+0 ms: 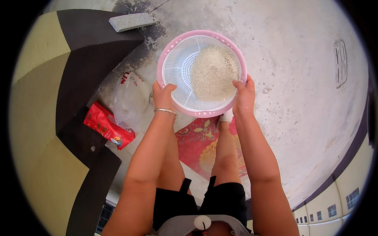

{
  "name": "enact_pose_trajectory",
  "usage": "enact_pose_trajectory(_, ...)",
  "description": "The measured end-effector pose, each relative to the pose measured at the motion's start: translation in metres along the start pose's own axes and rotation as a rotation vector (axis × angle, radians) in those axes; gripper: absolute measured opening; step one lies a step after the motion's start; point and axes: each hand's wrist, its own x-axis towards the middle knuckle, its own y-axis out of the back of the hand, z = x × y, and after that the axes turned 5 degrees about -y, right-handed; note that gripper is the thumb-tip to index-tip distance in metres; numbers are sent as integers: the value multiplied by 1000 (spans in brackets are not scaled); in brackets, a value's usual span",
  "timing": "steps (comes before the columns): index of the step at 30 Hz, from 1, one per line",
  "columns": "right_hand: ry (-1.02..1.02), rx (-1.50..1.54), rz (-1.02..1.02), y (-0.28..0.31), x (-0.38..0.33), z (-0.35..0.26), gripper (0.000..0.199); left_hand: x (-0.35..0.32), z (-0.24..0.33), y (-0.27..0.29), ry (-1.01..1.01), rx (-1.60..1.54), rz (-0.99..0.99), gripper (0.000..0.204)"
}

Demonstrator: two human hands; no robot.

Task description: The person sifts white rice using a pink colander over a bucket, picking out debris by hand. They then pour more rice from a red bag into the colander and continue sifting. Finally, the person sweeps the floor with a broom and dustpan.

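I hold a round pink basin with a white perforated strainer inside it (177, 67) out in front of me, above the concrete floor. A heap of white rice grains (214, 72) lies in the strainer, toward its right side. My left hand (162, 96) grips the near left rim, thumb over the edge, with a thin silver bangle on the wrist. My right hand (244, 94) grips the near right rim. Both forearms reach up from the lower edge of the view.
A red patterned mat (199, 143) lies on the floor under my legs. A clear plastic bag (128, 100) and a red packet (107, 126) sit at the left beside a dark and cream wall. A grey stone block (130, 21) lies at the far left.
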Motion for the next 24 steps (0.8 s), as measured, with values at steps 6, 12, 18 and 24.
enact_pose_trajectory(6,5,31,44,7,-5,-17,37,-18,-34,-4,-86,105,-122,56)
enact_pose_trajectory(12,-264,294,-132,10,6,-17,46,-20,-48,-6,-397,265,-63,53)
enact_pose_trajectory(18,-25,-166,-60,-28,-37,19,44,-11,7,-2,-25,-49,-11,55)
enact_pose_trajectory(24,-15,-13,51,1,-11,-9,43,-12,-25,-7,-40,7,14,56)
